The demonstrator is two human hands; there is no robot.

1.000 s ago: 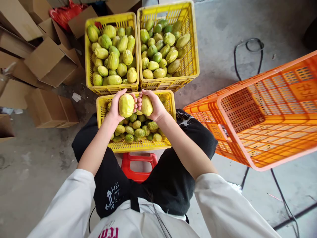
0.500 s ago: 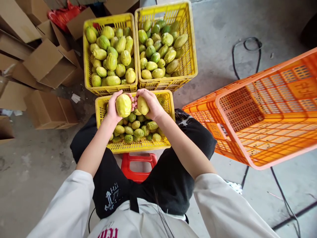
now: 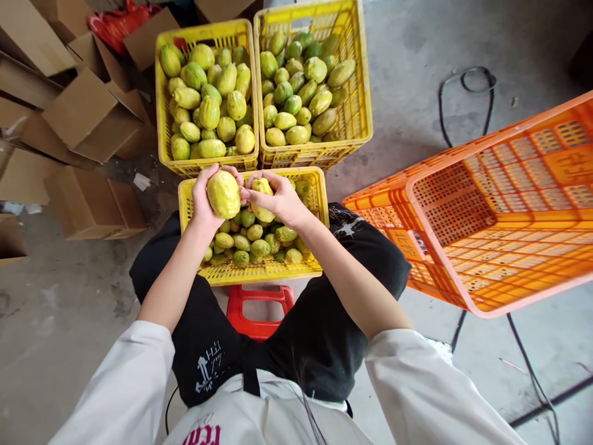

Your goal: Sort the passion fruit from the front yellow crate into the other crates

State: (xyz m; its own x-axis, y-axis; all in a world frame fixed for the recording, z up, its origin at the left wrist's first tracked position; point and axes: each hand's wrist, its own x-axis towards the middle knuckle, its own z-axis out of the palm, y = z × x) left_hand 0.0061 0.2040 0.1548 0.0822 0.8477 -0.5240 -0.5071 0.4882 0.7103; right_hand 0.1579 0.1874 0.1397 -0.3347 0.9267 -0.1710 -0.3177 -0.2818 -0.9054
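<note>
My left hand (image 3: 205,196) is closed around a large, bumpy yellow fruit (image 3: 223,194), which looks like a lemon or papaya. In my right hand (image 3: 282,199) is a smaller yellow-green fruit (image 3: 262,209), gripped with the thumb across its front. The fingertips of both hands meet or nearly meet between the two fruits. Both hands are above the near yellow crate (image 3: 259,278), where many smaller green-yellow fruits (image 3: 260,248) lie. Part of that crate's far side is hidden behind my hands.
Two more yellow crates of fruit, the left crate (image 3: 162,123) and the right crate (image 3: 365,93), stand beyond. An orange crate (image 3: 500,228) leans at right. Cardboard boxes (image 3: 88,117) pile at left. A red stool (image 3: 259,327) sits between my legs; a black cable (image 3: 442,117) lies on the floor.
Both hands have shifted slightly left with their fruits. The right hand has turned its fruit, and its thumb now shows across the front.
</note>
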